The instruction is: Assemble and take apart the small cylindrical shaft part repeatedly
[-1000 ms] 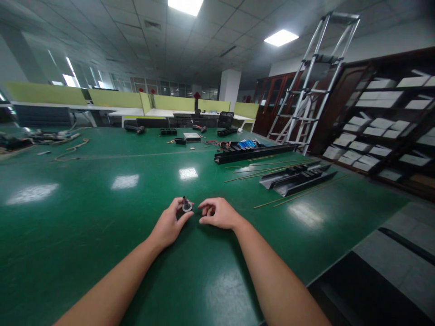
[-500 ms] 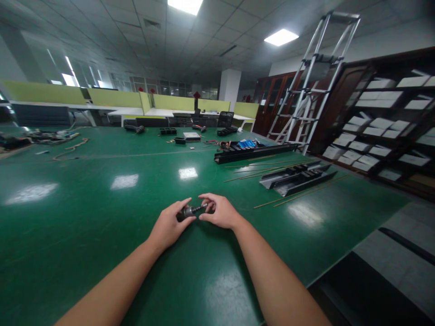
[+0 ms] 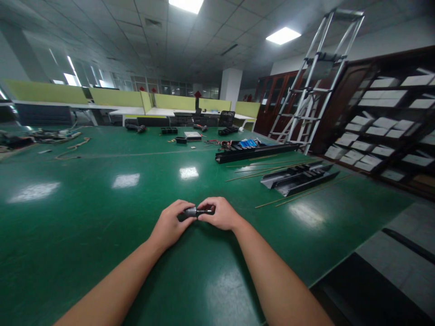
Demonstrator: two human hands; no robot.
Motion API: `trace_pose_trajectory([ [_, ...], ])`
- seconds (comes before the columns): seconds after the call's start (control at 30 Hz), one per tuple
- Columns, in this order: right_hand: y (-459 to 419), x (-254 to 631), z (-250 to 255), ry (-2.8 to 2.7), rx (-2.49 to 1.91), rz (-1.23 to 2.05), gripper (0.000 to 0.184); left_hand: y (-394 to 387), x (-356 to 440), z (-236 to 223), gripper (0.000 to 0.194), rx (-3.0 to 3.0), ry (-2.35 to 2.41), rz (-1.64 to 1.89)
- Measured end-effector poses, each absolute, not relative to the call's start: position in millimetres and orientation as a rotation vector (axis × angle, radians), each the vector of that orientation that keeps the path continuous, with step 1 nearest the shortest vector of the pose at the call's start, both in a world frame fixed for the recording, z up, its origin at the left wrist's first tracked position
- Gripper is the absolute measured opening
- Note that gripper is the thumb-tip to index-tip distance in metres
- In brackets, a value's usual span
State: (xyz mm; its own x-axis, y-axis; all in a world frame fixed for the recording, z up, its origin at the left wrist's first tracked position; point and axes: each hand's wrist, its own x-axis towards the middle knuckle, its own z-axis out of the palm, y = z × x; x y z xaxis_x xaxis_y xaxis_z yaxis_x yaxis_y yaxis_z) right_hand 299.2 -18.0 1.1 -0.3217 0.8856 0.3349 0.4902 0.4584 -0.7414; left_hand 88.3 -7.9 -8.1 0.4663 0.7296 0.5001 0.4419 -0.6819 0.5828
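A small cylindrical metal part point(image 3: 192, 211), black at one end with a silver collar and a thin dark shaft, lies level between my hands just above the green tabletop. My left hand point(image 3: 171, 222) grips its thick black end between thumb and fingers. The fingers of my right hand point(image 3: 219, 213) curl round the thin shaft, with thumb and forefinger close to the silver collar. My left fingers partly hide the thick end. The exact kind of part is too small to make out.
Black metal channels point(image 3: 295, 181) and thin brass-coloured rods point(image 3: 272, 172) lie to the right. Farther back are another long black channel point(image 3: 258, 153), a white box point(image 3: 192, 136) and a power tool point(image 3: 136, 128). Cables and parts point(image 3: 50, 135) lie far left. A ladder point(image 3: 316, 81) stands beyond the table.
The part has turned from upright to level, its shaft now pointing right. My right hand, apart from it earlier, has closed round the shaft. The view has shifted slightly.
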Motion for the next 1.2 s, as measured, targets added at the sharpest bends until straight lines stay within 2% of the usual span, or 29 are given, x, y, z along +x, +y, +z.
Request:
trace_pose_trajectory([
  [0.63,-13.4,301.7,-4.3,-1.961,-1.182,0.651,0.017,-8.0,88.2,-9.6,0.028,2.346,1.058,1.066],
  [1.2,-11.0,305.2,-5.7,-1.96,-1.234,0.61,0.019,-6.3,87.3,-10.5,0.028,2.35,1.106,1.08],
])
